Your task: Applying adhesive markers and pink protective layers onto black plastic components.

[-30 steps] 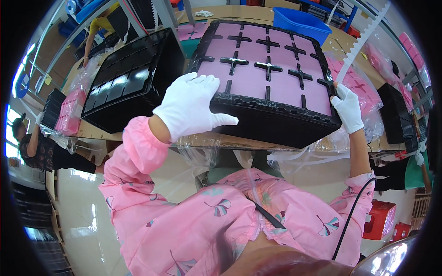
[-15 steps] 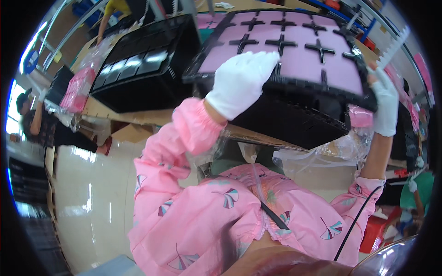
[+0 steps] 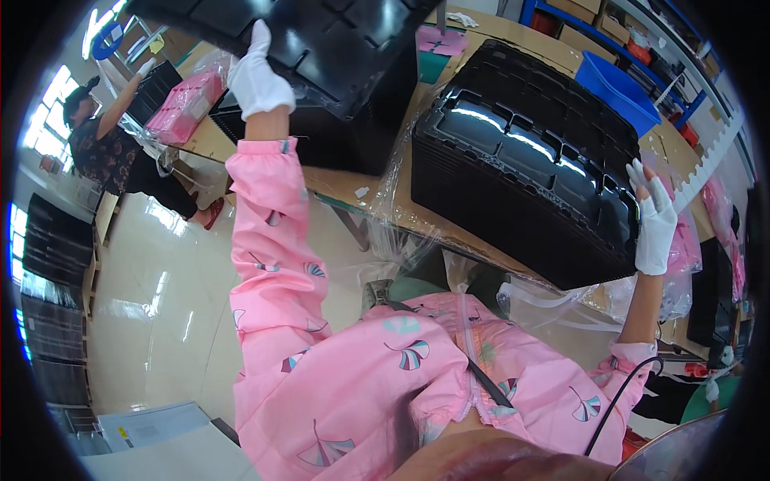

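My left hand [image 3: 261, 80], in a white glove, grips the near edge of a glossy black plastic tray [image 3: 345, 44] with moulded pockets, its thumb lying over the rim. The tray is tilted above the black stack [image 3: 353, 140] at the left of the table. To the right stands another stack of black trays [image 3: 521, 160], its top one showing bare black raised pockets. At that stack's right end is my right hand [image 3: 658, 228], gloved with some fingertips bare, fingers stretched out beside the edge. Whether it touches the stack is hard to tell.
Pink wrapped packs [image 3: 188, 108] lie at the table's left end, near a person [image 3: 120, 152] standing there. A blue bin [image 3: 613, 92] sits behind the right stack. Clear plastic film [image 3: 401, 240] hangs over the table's front edge. A white toothed strip [image 3: 710, 164] rises at the right.
The tray with pink pieces no longer shows on the right stack, where a black tray top shows instead. My left hand has moved left and holds a black tray. My right hand has lowered slightly.
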A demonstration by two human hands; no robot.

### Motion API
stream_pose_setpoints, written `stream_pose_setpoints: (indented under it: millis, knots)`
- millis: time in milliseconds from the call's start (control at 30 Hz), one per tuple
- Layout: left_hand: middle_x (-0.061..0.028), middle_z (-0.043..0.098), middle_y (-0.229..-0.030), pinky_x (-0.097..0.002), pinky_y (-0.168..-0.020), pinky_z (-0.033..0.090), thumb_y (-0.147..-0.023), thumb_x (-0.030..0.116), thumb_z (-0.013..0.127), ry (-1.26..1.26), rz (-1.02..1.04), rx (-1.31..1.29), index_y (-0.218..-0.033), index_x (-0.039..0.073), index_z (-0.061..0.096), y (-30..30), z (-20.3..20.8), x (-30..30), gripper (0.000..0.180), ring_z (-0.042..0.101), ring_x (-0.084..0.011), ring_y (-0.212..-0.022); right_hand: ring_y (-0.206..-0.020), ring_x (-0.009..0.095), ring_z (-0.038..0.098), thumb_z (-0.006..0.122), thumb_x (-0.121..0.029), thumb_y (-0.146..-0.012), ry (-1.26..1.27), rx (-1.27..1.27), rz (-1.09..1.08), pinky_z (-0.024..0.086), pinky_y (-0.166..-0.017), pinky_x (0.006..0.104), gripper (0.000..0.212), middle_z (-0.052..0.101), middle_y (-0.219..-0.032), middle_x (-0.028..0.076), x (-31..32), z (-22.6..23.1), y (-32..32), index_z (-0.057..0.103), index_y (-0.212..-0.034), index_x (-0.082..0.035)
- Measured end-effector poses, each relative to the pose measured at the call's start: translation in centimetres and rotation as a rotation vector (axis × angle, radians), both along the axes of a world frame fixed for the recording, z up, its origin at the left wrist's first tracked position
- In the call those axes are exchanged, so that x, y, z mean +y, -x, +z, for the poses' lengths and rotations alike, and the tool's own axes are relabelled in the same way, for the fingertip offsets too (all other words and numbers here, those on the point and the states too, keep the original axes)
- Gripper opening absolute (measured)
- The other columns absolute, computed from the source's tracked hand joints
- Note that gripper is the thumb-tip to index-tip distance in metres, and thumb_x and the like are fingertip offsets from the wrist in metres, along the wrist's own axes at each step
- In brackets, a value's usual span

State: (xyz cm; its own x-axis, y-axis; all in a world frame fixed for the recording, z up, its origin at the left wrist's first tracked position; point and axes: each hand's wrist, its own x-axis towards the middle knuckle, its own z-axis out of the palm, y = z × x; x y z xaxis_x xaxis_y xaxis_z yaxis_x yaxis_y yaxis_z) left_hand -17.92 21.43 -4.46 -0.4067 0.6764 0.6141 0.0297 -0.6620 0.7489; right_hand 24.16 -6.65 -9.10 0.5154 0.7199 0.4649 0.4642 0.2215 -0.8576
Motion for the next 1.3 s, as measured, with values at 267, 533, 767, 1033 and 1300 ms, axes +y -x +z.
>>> stream_pose_setpoints:
  millis: [267, 533, 767, 1033, 1300]
  knots:
    - [-0.0157, 0.047, -0.130, -0.0395, -0.091, 0.043, -0.076, 0.050, 0.070, 0.541, -0.140, -0.469, -0.120, -0.004, 0.052, 8.9, -7.1, 11.9, 0.072, 0.052, -0.0290, -0.109, -0.112, 0.021, 0.056, 0.061, -0.013, -0.089, 0.064, 0.056, 0.003, 0.042, -0.095, 0.0266, 0.041, 0.059, -0.119, 0.014, 0.0, -0.7, -0.4, 0.051, -0.124, 0.005]
    - [-0.0125, 0.050, -0.127, -0.0402, -0.090, 0.045, -0.083, 0.042, 0.066, 0.615, -0.146, -0.522, -0.121, 0.002, 0.053, 7.3, -7.5, 9.9, 0.057, 0.052, -0.0285, -0.106, -0.106, 0.016, 0.057, 0.061, -0.014, -0.089, 0.070, 0.085, 0.026, 0.043, -0.091, 0.0258, 0.037, 0.062, -0.115, 0.011, -0.7, -0.6, 0.1, 0.055, -0.121, 0.003]
    - [-0.0167, 0.062, -0.107, -0.0341, -0.092, 0.041, -0.081, 0.027, 0.071, 0.481, 0.469, 1.296, -0.125, -0.001, 0.050, 9.4, -7.2, 5.6, 0.056, 0.055, -0.0270, -0.103, -0.100, 0.013, 0.058, 0.063, -0.016, -0.088, 0.112, 0.066, -0.008, 0.044, -0.082, 0.0239, 0.036, 0.063, -0.113, 0.010, -0.9, -0.3, 0.6, 0.057, -0.119, 0.001]
    - [-0.0161, 0.058, -0.119, -0.0364, -0.101, 0.034, -0.083, 0.028, 0.066, -0.074, -0.089, 0.807, -0.114, 0.005, 0.061, 0.0, -6.9, -3.4, 0.039, 0.051, -0.0299, -0.115, -0.098, 0.013, 0.058, 0.063, -0.017, -0.088, 0.174, 0.011, 0.025, 0.044, -0.083, 0.0234, 0.034, 0.065, -0.108, 0.008, -1.0, 0.0, 1.1, 0.059, -0.117, 0.001]
    - [-0.0106, 0.067, -0.097, -0.0375, -0.090, 0.043, -0.079, 0.016, 0.067, -0.323, 0.210, 1.070, -0.096, 0.005, 0.067, -1.4, -8.4, -3.2, 0.021, 0.061, -0.0269, -0.099, -0.094, 0.012, 0.059, 0.062, -0.017, -0.089, 0.220, -0.049, 0.017, 0.044, -0.082, 0.0218, 0.031, 0.065, -0.104, 0.008, -1.3, 0.0, 1.4, 0.061, -0.114, 0.001]
